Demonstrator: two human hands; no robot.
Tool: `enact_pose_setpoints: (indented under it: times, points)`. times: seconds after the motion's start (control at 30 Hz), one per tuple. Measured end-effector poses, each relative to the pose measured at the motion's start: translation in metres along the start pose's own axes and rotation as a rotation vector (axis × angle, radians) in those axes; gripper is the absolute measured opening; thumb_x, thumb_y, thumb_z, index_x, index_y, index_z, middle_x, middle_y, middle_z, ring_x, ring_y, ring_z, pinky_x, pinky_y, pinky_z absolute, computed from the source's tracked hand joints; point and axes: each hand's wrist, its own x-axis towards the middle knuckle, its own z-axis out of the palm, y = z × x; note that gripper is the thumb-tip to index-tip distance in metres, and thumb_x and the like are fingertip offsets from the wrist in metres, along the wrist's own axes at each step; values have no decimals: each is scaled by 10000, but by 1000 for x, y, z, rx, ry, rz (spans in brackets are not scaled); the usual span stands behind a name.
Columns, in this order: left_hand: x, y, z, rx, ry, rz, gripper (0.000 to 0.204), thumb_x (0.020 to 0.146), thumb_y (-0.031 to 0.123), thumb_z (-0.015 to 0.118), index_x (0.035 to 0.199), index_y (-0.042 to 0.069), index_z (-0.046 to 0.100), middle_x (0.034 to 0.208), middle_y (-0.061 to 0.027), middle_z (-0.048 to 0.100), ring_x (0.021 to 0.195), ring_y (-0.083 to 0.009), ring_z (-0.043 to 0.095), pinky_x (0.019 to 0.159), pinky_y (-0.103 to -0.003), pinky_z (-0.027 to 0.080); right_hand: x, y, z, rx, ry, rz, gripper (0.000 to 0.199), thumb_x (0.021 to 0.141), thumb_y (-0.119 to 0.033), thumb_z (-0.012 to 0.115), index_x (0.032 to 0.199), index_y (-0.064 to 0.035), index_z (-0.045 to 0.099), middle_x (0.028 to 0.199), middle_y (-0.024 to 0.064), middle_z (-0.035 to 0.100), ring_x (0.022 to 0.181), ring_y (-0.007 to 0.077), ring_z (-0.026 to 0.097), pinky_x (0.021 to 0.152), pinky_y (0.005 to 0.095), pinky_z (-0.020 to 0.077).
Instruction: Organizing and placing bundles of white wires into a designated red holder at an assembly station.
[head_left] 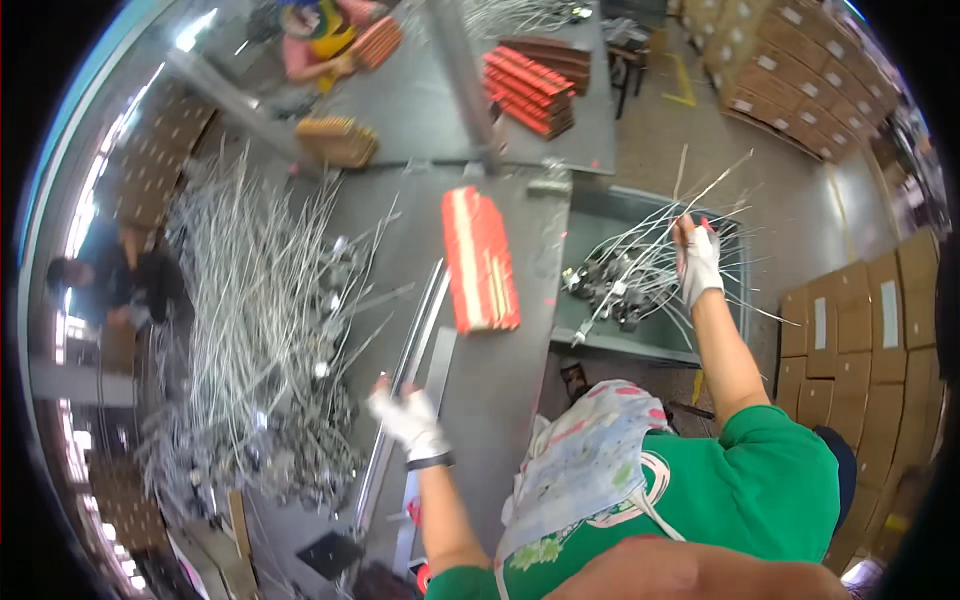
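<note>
My right hand (700,262), in a white glove with bare fingertips, is over a grey-green bin (640,345) on the right. Its fingers close around some thin silvery wires (655,250), which fan out past the hand. Dark and clear end pieces (612,292) cluster at the wires' left end inside the bin. Over the table, my left hand (412,422), gloved the same way, has its fingers apart and nothing visible in them. Just beside it runs a long metal rail (400,375). Beyond that hand lies a red-orange stack (480,262) with a cream stripe.
A large heap of silvery wires (250,300) covers the table's left side. Across a divider, a person (330,45) holds a reddish bundle near more red stacks (530,90). Another person (110,275) is at far left. Cardboard boxes (855,335) stand at right.
</note>
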Motion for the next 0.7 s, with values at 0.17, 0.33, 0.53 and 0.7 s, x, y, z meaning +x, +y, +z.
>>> enact_pose_setpoints:
  times: [0.17, 0.33, 0.53, 0.7]
  points:
    - [99, 63, -17, 1440, 60, 330, 491, 692, 95, 611, 1162, 84, 468, 1172, -150, 468, 1070, -316, 468, 896, -417, 389, 43, 19, -58, -343, 274, -117, 362, 828, -200, 589, 1120, -111, 396, 859, 19, 487, 687, 104, 483, 584, 253, 451]
    - [165, 38, -36, 1841, -96, 320, 388, 747, 88, 545, 1129, 83, 481, 1076, -120, 549, 1003, -279, 518, 864, -379, 410, -78, -26, 70, -378, -461, 22, 440, 828, -129, 565, 1221, -92, 370, 1167, 109, 465, 980, 164, 498, 843, 312, 418]
    - [185, 9, -70, 1712, -176, 485, 326, 771, 54, 491, 1096, 72, 508, 934, -149, 602, 886, -265, 552, 725, -368, 451, -211, -117, 213, -380, -1649, -983, 303, 733, -90, 607, 1018, -35, 517, 939, 129, 551, 847, 276, 556, 705, 349, 470]
    - [151, 11, -136, 1599, -324, 425, 331, 773, 52, 498, 1103, 63, 506, 930, -138, 597, 876, -250, 549, 720, -356, 450, -263, -107, 202, -392, -1789, -941, 247, 722, -105, 605, 952, -29, 558, 873, 119, 575, 792, 288, 565, 663, 350, 475]
